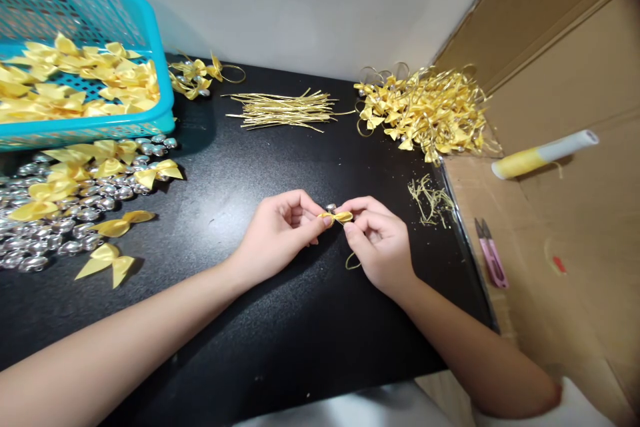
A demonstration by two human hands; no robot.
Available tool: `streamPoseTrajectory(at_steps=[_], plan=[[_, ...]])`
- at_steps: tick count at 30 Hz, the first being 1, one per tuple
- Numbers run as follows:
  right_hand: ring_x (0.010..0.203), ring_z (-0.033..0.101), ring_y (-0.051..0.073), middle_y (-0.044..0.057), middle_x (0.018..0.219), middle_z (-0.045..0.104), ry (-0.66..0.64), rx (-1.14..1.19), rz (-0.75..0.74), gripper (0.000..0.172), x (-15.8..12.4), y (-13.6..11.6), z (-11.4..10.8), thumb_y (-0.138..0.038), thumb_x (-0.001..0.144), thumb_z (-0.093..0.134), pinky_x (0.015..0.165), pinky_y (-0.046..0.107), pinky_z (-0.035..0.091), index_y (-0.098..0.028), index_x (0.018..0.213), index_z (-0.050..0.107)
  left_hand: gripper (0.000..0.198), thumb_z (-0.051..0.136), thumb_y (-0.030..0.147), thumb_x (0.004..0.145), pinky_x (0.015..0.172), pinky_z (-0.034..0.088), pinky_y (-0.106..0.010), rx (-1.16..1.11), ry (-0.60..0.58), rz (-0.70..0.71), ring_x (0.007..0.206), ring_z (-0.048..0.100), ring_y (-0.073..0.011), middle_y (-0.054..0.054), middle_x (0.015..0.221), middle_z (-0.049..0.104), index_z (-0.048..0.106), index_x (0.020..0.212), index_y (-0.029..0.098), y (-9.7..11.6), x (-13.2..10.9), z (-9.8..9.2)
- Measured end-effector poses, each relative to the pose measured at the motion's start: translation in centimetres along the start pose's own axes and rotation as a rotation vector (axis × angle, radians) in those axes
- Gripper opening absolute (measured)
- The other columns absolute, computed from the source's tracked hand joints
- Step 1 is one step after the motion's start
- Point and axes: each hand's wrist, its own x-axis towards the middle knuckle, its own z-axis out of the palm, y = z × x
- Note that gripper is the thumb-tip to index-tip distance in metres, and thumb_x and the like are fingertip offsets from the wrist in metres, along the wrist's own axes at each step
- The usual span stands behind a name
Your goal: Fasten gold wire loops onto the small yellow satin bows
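Note:
Between my two hands, above the middle of the black table, is a small yellow ribbon bow (342, 217). My left hand (287, 230) pinches its left side between thumb and forefinger. On the other side, the fingertips of my right hand (377, 237) grip the bow's right end. A silver bell-like bead (331, 207) shows just behind the bow. Below my right fingers hangs a loop of thin gold cord (353, 261); where it joins the bow is hidden by the fingers.
A turquoise basket (163, 80) of yellow bows stands at left, with silver beads (65, 227) and loose bows before it. Gold cord strips (285, 110) lie at the back. Looped bows (425, 110) are heaped back right, near cord scraps (430, 201). Pink thread snips (493, 257) lie on cardboard.

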Motion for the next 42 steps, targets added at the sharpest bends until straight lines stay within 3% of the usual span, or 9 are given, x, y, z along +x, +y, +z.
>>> streamPoseTrajectory(at_steps=[7, 16, 22, 33, 42], plan=[[0.084, 0.067, 0.017, 0.005, 0.086, 0.068, 0.015, -0.028, -0.034, 0.03, 0.0, 0.0, 0.1, -0.009, 0.079, 0.057, 0.076, 0.032, 0.054, -0.019, 0.053, 0.047, 0.024, 0.079, 0.028, 0.071, 0.049, 0.046, -0.016, -0.002, 0.0, 0.01, 0.049, 0.056, -0.006, 0.0, 0.065, 0.069, 0.06, 0.071, 0.014, 0.1, -0.2, 0.1], [0.08, 0.065, 0.016, 0.006, 0.086, 0.066, 0.059, -0.218, -0.195, 0.029, -0.2, -0.1, 0.6, -0.005, 0.079, 0.055, 0.072, 0.031, 0.053, -0.019, 0.057, 0.044, 0.023, 0.076, 0.031, 0.075, 0.051, 0.045, -0.019, 0.047, 0.015, 0.091, 0.051, 0.056, -0.0078, -0.001, 0.063, 0.067, 0.059, 0.071, 0.014, -0.8, -0.1, 0.1], [0.081, 0.065, 0.015, 0.006, 0.086, 0.064, 0.055, -0.222, -0.195, 0.029, -0.4, -0.1, 0.9, -0.005, 0.082, 0.054, 0.071, 0.03, 0.053, -0.019, 0.059, 0.044, 0.019, 0.072, 0.029, 0.077, 0.058, 0.048, -0.023, 0.11, 0.076, 0.183, 0.064, 0.064, -0.0133, -0.004, 0.072, 0.071, 0.061, 0.072, 0.015, -1.3, -0.5, 0.3], [0.097, 0.06, 0.02, 0.009, 0.105, 0.06, 0.154, -0.45, -0.325, 0.021, -1.3, 0.0, 1.8, -0.007, 0.083, 0.056, 0.084, 0.04, 0.056, -0.019, 0.067, 0.05, 0.016, 0.072, 0.027, 0.079, 0.061, 0.05, -0.025, 0.137, 0.108, 0.234, 0.066, 0.066, -0.0145, -0.004, 0.074, 0.072, 0.062, 0.073, 0.015, -1.6, -0.8, 0.5], [0.1, 0.06, 0.021, 0.009, 0.107, 0.059, 0.141, -0.428, -0.263, 0.015, -1.2, 0.1, 1.6, -0.013, 0.087, 0.057, 0.088, 0.041, 0.053, -0.019, 0.073, 0.058, 0.008, 0.067, 0.019, 0.082, 0.064, 0.053, -0.025, 0.248, 0.076, 0.392, 0.069, 0.068, -0.0139, -0.002, 0.076, 0.072, 0.064, 0.076, 0.016, -1.8, -0.9, 0.5]])
